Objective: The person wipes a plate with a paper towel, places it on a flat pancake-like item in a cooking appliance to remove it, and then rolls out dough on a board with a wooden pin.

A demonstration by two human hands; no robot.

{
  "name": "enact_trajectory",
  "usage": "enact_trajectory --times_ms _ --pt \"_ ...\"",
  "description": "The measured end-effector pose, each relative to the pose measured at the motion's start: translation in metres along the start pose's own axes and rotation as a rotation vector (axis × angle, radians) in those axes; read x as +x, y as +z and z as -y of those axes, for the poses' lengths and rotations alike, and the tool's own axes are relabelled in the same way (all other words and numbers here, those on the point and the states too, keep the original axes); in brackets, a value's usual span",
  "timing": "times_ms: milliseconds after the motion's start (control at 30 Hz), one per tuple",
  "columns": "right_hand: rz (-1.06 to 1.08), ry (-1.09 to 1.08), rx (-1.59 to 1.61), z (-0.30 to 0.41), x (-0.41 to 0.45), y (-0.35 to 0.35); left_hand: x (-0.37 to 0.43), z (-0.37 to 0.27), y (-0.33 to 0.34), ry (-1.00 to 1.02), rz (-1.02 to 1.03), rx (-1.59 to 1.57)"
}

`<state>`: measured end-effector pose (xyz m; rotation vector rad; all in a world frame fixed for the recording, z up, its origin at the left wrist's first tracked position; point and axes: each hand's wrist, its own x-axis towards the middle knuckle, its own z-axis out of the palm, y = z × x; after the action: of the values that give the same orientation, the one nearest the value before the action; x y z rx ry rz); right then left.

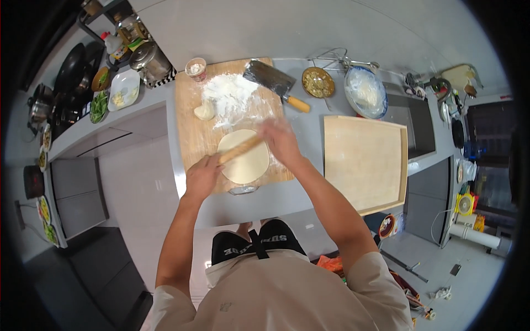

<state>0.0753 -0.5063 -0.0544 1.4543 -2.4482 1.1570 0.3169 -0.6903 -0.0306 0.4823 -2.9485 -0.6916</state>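
Note:
A round sheet of dough [250,167] lies flat near the front of a wooden board [188,136]. Across it, at a slant, lies a wooden rolling pin [242,149]. My left hand [203,176] grips the pin's lower left end. At the pin's upper right end is my right hand [276,134], blurred, so its fingers are not clear. Beyond the sheet are a heap of white flour [230,93] and a small lump of dough [204,111]. A cleaver [270,78] with a wooden handle rests over the board's back right edge, its blade dusted with flour.
A paper cup [195,69] of white powder stands at the board's back left corner. To the right are a brown bowl [318,82], a plastic-covered bowl [366,93], a shallow wooden tray [364,165] and a sink [420,128]. A white plate [124,89] and a steel pot [150,60] stand left.

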Motion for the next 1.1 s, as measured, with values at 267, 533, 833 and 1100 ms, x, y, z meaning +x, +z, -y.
enact_trajectory --times_ms 267,533,833,1100 --pt "0.025 0.441 0.042 -0.014 0.139 0.110 -0.015 0.013 0.033 -0.517 -0.256 -0.143" --pt "0.079 0.309 0.073 -0.008 0.112 0.108 -0.017 0.019 0.035 -0.587 -0.346 -0.227" --pt "0.316 0.114 0.020 0.064 -0.035 0.067 -0.034 0.013 0.032 -0.555 -0.309 -0.341" --pt "0.719 0.163 -0.307 0.096 -0.079 0.044 -0.047 0.017 0.031 -0.530 -0.314 -0.315"
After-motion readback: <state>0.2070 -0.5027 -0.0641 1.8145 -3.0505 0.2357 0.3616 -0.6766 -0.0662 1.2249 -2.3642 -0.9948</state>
